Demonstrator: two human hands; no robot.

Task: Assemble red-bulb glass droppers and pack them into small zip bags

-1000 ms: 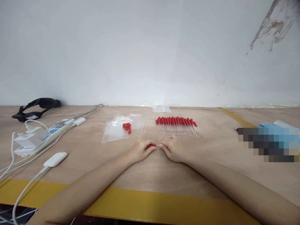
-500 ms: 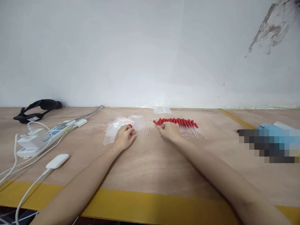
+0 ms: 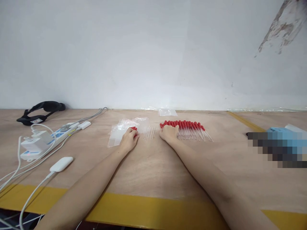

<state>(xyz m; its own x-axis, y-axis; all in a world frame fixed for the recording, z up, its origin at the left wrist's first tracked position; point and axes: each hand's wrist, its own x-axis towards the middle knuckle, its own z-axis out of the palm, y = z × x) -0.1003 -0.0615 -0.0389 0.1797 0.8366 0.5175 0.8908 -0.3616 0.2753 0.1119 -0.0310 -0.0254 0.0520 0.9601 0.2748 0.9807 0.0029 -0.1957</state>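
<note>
My left hand [image 3: 129,140] is closed around several red rubber bulbs [image 3: 134,129], and its fingertips are pressed together. It rests at the right side of some clear plastic bags [image 3: 116,135]. Just right of it, several thin glass tubes [image 3: 149,132] lie side by side. Over the left end of a row of glass droppers with red bulbs [image 3: 192,125], my right hand [image 3: 169,133] is closed at the leftmost dropper [image 3: 161,125]. That dropper's bulb shows above the thumb, while the hand covers its tube. The fingertips are partly hidden.
On the left are a white power strip [image 3: 59,137] with plugs and cables, a white oval device [image 3: 61,164] and a black headset-like strap [image 3: 40,113]. A flat bag [image 3: 168,112] lies near the wall. A blue package [image 3: 285,135] stands at the right, partly pixelated.
My right hand has moved slightly left and down, onto the leftmost dropper. The fingers of my left hand have drawn closer together around the bulbs. The view has shifted a little.
</note>
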